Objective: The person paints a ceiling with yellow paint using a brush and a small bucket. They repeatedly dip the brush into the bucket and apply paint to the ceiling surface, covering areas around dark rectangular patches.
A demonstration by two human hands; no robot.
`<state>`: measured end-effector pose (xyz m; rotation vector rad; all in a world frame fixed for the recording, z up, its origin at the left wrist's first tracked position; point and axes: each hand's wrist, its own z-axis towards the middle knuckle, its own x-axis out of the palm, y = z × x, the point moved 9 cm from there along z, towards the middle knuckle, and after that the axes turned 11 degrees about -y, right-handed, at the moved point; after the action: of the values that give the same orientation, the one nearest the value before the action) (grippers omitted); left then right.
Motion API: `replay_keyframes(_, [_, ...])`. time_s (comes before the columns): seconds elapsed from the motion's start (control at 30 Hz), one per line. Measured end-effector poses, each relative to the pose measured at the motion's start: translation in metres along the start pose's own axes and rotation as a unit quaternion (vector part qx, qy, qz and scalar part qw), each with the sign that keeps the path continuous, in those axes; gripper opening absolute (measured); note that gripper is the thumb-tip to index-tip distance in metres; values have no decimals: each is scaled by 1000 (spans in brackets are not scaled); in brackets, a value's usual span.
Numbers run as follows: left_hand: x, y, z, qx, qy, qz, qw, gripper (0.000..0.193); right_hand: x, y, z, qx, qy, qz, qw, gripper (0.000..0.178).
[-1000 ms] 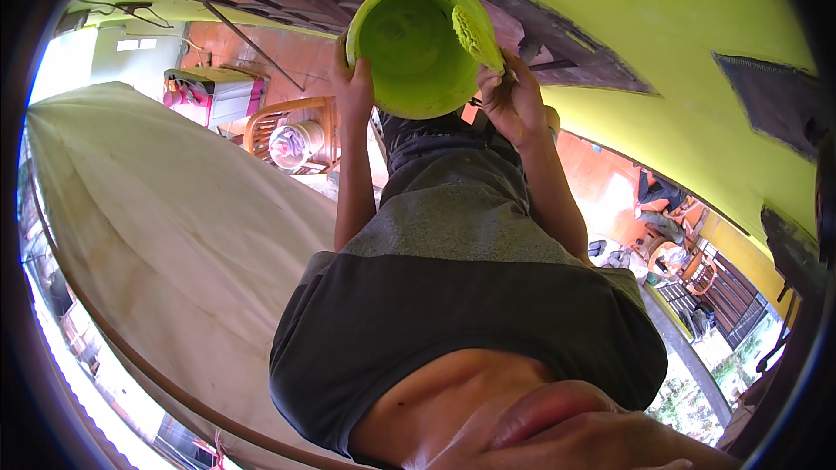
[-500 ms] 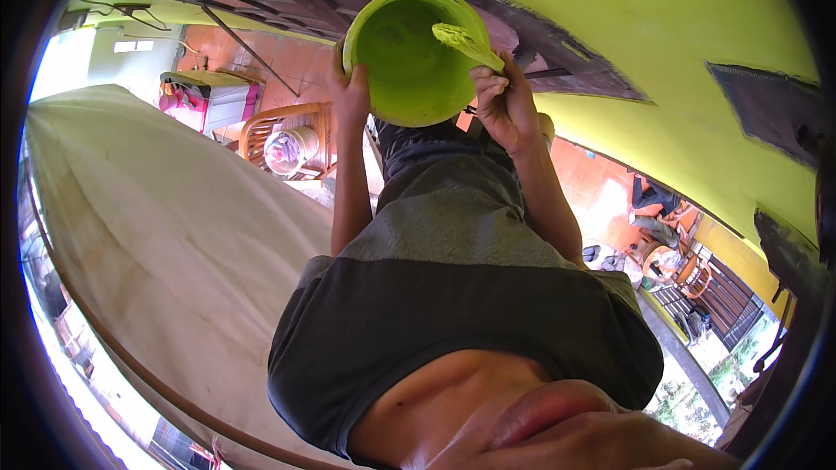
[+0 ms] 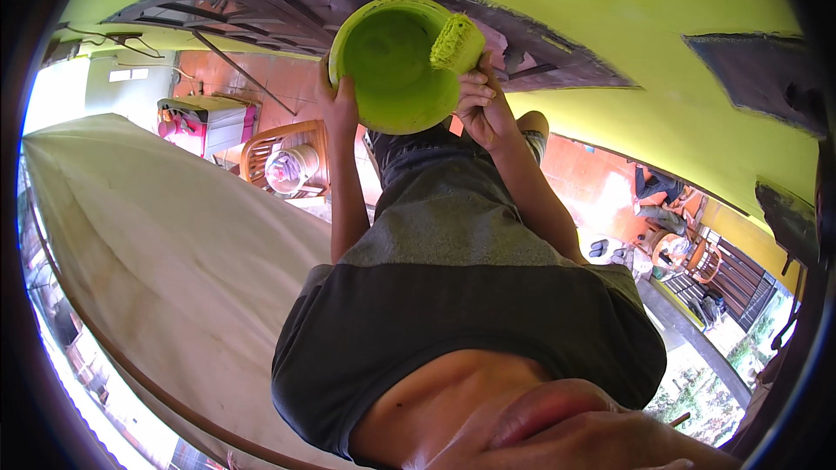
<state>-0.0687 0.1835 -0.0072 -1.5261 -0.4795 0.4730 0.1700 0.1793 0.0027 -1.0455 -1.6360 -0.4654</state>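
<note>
A lime-green bucket [image 3: 383, 100] is tilted so its open mouth faces up toward me, with green paint coating the inside. My left hand [image 3: 340, 97] grips its left rim, thumb on the near side and fingers behind. At the right rim, my right hand [image 3: 482, 104] is closed around the handle of a wide paintbrush [image 3: 458, 42]. Green paint covers the bristles, which stand over the bucket's right edge. The handle is mostly hidden in my fingers.
A lime-green wall [image 3: 601, 26] with a dark-framed grille [image 3: 296, 9] lies ahead and right. A large cream sheet [image 3: 174, 261] spreads along my left. Beyond it stand a wooden chair [image 3: 252, 152] and a white tub [image 3: 292, 167]. Another person [image 3: 662, 196] is far right.
My right hand has lifted and turned the brush, so its broad face now shows. The bucket has shifted slightly left and down in view.
</note>
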Motion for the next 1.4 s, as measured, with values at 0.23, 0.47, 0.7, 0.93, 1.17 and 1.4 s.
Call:
replay_keyframes(0.23, [-14, 34, 0, -20, -15, 57, 998, 59, 20, 0, -40, -42, -36, 8, 998, 13])
replay_keyframes(0.47, [-10, 55, 18, 21, 52, -49, 997, 57, 116, 85, -196, -325, 66, -276, 902, 37])
replay_keyframes(0.7, [0, 44, 17, 66, 68, -51, 994, 60, 266, 135, -445, -725, 48, -357, 588, 35])
replay_keyframes(0.93, [-4, 30, 17, 189, 34, -62, 979, 73, 439, 86, -568, -871, 186, -326, 317, 16])
replay_keyframes(1.17, [0, 50, 24, 134, 60, -93, 985, 68, 603, 22, -612, -928, 2, -317, -197, 38])
replay_keyframes(1.4, [0, 24, 17, 122, 59, -89, 987, 56, 715, -3, -604, -876, 41, -377, -298, 40])
